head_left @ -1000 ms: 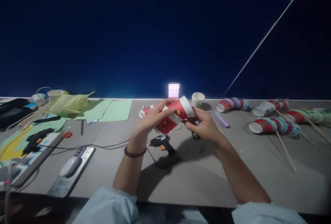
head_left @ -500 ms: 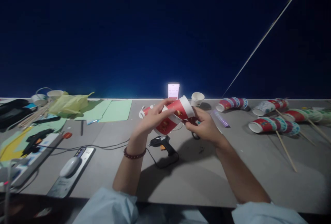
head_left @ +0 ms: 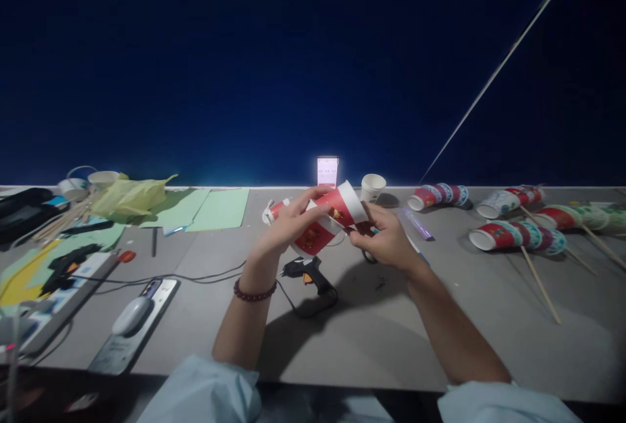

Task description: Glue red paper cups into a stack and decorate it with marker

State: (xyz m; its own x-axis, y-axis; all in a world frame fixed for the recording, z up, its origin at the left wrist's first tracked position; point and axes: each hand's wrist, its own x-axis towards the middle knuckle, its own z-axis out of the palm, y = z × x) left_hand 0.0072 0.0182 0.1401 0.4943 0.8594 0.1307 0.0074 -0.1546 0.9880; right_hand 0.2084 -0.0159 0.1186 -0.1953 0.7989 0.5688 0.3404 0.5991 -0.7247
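Above the grey table, red-and-white paper cups are held between both hands. My left hand (head_left: 287, 226) closes over the top of an upper paper cup (head_left: 338, 206), which lies tilted with its white base or rim toward the right. Below it shows another red paper cup (head_left: 313, 239), partly covered by the fingers; how the two join is hidden. My right hand (head_left: 388, 240) grips the upper cup's right end, thumb and fingers around it. A small red-and-white piece (head_left: 274, 211) sticks out left of my left hand. Under the hands lies a black glue gun (head_left: 306, 270).
At the right lie several cup stacks on sticks (head_left: 523, 235). A white cup (head_left: 373, 187) and lit phone (head_left: 327, 171) stand at the back, near a purple stick-like item (head_left: 418, 224). Leftward are green paper (head_left: 222, 208), a power strip (head_left: 73, 299), cables and a mouse (head_left: 132, 315).
Almost nothing differs. Both hands keep their hold on the paper cups, and the view has shifted very slightly.
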